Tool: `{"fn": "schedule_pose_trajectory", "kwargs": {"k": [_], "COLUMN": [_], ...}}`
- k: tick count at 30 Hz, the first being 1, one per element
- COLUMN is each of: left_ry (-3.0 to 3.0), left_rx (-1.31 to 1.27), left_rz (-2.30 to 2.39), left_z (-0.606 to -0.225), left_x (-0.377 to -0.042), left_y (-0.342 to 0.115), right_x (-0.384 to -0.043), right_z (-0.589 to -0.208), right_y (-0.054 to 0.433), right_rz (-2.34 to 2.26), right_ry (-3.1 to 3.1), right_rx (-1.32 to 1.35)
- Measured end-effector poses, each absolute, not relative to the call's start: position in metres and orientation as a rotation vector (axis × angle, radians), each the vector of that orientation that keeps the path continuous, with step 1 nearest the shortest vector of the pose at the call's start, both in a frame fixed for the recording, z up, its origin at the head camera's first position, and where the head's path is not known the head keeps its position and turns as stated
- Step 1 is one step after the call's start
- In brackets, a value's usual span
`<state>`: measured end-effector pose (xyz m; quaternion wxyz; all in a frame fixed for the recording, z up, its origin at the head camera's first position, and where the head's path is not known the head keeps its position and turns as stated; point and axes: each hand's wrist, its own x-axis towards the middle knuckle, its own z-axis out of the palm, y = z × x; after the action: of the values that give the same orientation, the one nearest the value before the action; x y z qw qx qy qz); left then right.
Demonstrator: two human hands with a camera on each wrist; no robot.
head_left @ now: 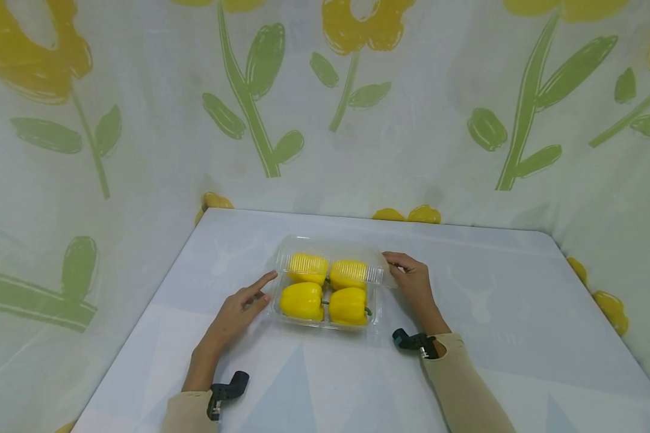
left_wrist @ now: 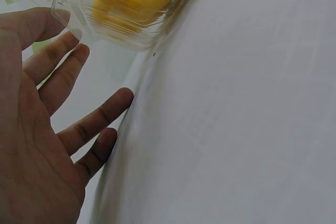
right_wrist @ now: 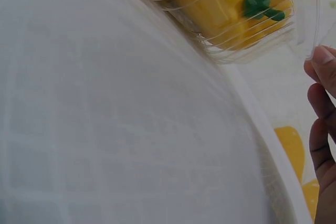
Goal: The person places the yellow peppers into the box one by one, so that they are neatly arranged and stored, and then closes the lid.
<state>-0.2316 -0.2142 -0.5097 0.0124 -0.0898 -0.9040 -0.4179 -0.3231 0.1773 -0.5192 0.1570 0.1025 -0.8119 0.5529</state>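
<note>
In the head view, a clear plastic clamshell container (head_left: 325,325) sits on the table with yellow bell peppers in it. Two peppers (head_left: 302,300) (head_left: 349,305) lie in front in plain sight, green stems to the right. Behind them, others (head_left: 307,267) show through the clear, ribbed lid (head_left: 330,248), which is raised over the back part. My right hand (head_left: 411,279) pinches the lid's right edge between thumb and fingertips. At the container's left rim, my left hand (head_left: 241,313) touches the plastic with extended fingers; its lower fingers (left_wrist: 97,121) are spread apart in the left wrist view.
The white table (head_left: 520,337) has pale blue triangles and faint deer prints. A curtain (head_left: 411,150) with yellow flowers and green leaves hangs around its back and sides. Black wrist cameras (head_left: 230,388) are strapped on both wrists, over beige sleeves.
</note>
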Motion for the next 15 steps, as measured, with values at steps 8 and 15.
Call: {"fn": "schedule_pose_trajectory", "kwargs": {"k": [8,15], "left_ry": [-2.82,-2.792], "left_rx": [-0.247,-0.279], "left_rz": [-1.336,-1.353], "left_z": [-0.5095,-0.5097], "left_x": [-0.231,-0.231], "left_y": [-0.2147,-0.2159], "right_x": [-0.3227,-0.3215], "right_z": [-0.5199,-0.5184], "right_y": [0.1799,0.1811], "right_rz": [1.516,1.514], "right_ry": [-2.34,-2.335], "right_rx": [0.393,0.442]}}
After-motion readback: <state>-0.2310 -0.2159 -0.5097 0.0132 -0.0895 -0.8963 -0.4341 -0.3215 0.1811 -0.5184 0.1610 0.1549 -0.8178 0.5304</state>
